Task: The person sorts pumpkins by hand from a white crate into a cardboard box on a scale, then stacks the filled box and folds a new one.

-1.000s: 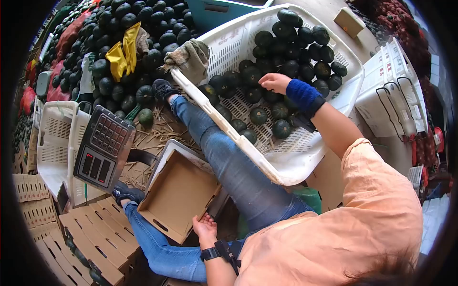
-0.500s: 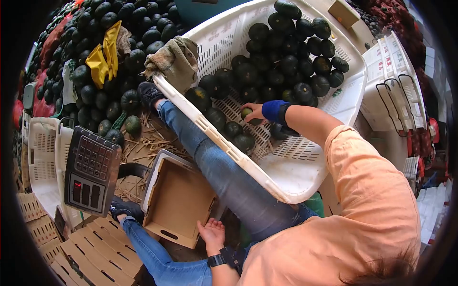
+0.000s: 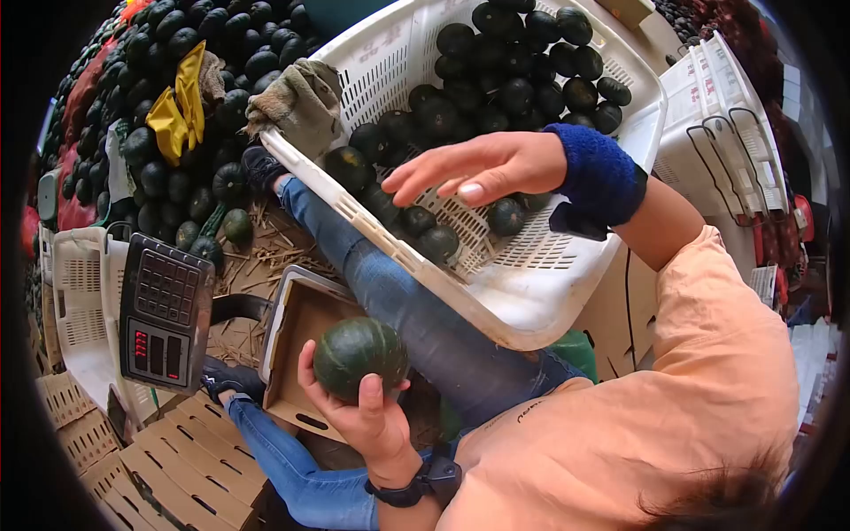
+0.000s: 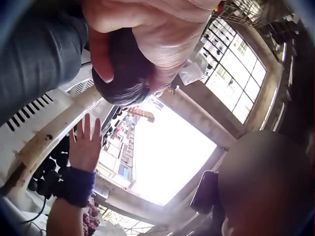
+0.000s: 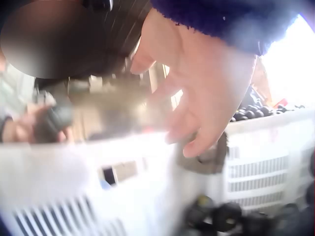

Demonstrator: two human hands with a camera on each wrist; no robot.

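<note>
My left hand (image 3: 376,429) cups a dark green kabocha squash (image 3: 359,354), fingers and thumb curled around its sides. It is held over the open cardboard box (image 3: 282,385), hiding much of it. In the left wrist view the squash (image 4: 125,73) looks nearly black within the grasp. My right hand (image 3: 491,168) hovers over the big white slatted crate (image 3: 567,305), its fingers extended and nothing in them. Below and behind it, several more squashes (image 3: 509,97) lie heaped at the crate's far end, with a few loose ones (image 3: 438,243) nearer.
A digital scale display (image 3: 166,310) stands left of the box. Flattened cartons (image 3: 190,460) lie at lower left. Yellow gloves (image 3: 180,115) rest on a large squash pile, and a cloth (image 3: 297,102) drapes the crate's corner. White crates (image 3: 722,133) stand at right.
The right hand was gripping a squash in the crate half a second ago; now it is empty and raised. The left hand, earlier empty and palm up beside the box, now holds a squash.
</note>
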